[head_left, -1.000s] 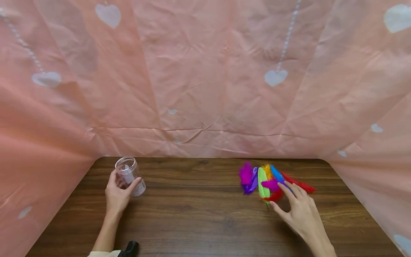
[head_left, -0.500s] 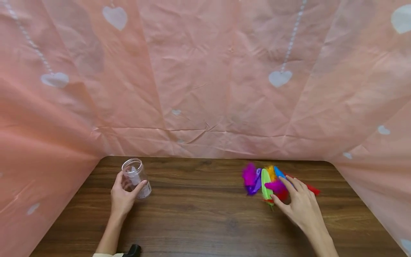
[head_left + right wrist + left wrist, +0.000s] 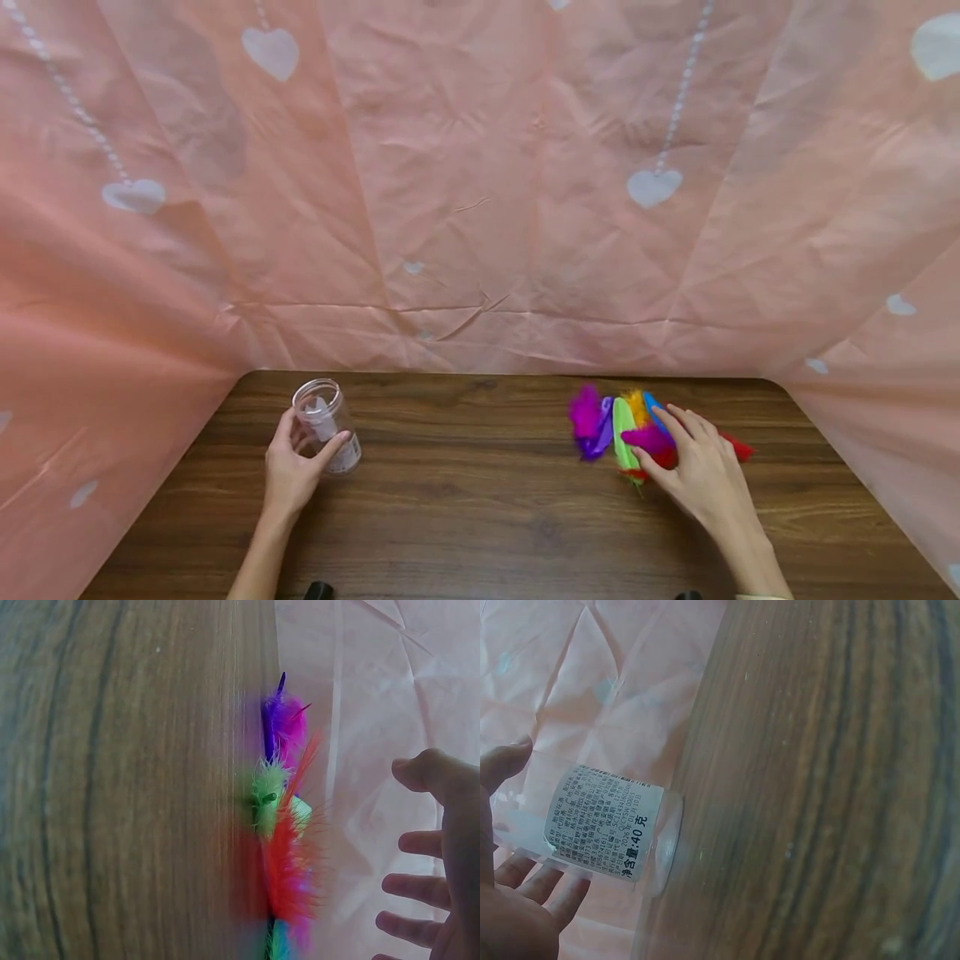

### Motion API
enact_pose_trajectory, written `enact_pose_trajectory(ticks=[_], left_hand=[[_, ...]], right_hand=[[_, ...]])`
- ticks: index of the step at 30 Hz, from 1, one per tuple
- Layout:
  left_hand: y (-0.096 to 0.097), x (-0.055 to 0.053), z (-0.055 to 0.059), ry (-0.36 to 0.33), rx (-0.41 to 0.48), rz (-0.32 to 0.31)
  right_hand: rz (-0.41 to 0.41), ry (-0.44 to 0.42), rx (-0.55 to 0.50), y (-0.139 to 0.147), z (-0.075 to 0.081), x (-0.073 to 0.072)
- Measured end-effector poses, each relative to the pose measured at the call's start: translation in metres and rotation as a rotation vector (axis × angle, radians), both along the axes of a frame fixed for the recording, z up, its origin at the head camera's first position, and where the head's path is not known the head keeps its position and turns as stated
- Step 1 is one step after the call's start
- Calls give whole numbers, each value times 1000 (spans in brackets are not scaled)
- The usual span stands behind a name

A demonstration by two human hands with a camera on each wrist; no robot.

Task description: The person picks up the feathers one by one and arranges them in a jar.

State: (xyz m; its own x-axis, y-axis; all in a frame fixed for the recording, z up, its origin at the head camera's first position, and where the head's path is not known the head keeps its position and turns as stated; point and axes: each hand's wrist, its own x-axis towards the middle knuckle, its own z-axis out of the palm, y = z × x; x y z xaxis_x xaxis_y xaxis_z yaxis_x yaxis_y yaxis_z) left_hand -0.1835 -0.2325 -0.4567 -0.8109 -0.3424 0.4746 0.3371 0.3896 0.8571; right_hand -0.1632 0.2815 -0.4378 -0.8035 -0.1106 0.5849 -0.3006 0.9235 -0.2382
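On the left of the table stands a clear, open-topped plastic jar [image 3: 327, 425]. My left hand [image 3: 294, 473] holds it, thumb on the near side and fingers round the far side. A printed label [image 3: 604, 823] shows on the jar's wall in the left wrist view. To the right lies a loose pile of coloured feathers: a lime green feather [image 3: 624, 435], a purple feather [image 3: 599, 429], a blue feather [image 3: 655, 410] and a red feather [image 3: 289, 870] among them. My right hand [image 3: 707, 477] hovers over the pile's near right side, fingers spread and apart from the feathers in the right wrist view.
The brown wood-grain table [image 3: 480, 500] reaches back to a pink cloth [image 3: 480, 208] with white hearts, which also rises at both sides. A dark object [image 3: 319, 591] shows at the bottom edge near my left forearm.
The whole head view has shifted slightly. Both hands keep almost the same places, the left at the jar and the right over the feathers.
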Motion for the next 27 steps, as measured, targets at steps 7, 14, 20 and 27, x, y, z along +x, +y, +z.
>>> enact_pose_trajectory(ticks=[7, 14, 20, 27], left_hand=[[3, 2, 0, -7, 7, -21], [7, 1, -1, -3, 12, -41], [10, 0, 1, -6, 12, -68], [11, 3, 2, -17, -31, -91]], right_hand=[[0, -20, -2, -1, 1, -2], [-7, -38, 3, 0, 3, -3], [-14, -37, 3, 0, 4, -3], [-12, -45, 2, 0, 0, -2]])
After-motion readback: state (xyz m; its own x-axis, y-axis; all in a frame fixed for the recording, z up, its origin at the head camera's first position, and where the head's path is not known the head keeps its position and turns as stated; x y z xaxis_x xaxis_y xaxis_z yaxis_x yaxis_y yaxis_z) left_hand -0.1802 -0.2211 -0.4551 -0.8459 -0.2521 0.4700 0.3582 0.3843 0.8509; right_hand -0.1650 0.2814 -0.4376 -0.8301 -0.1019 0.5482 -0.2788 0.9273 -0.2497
